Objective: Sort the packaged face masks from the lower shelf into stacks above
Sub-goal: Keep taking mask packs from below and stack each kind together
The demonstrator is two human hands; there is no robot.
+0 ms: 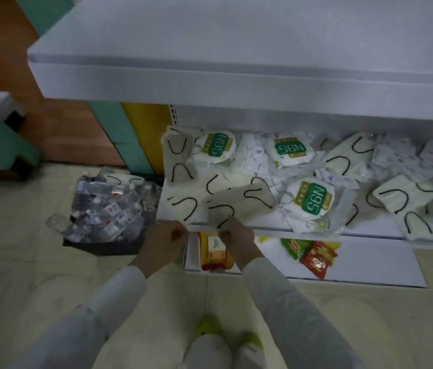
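- Packaged face masks (343,161) lie heaped on the lower shelf (263,226); my right hand (236,237) pinches a grey pack (239,203) at its front edge.
- My left hand (164,242) is curled beside it (whether it holds anything, I cannot tell).
- A thin pinch could let the slick pack slip, or drag neighbours off the edge.
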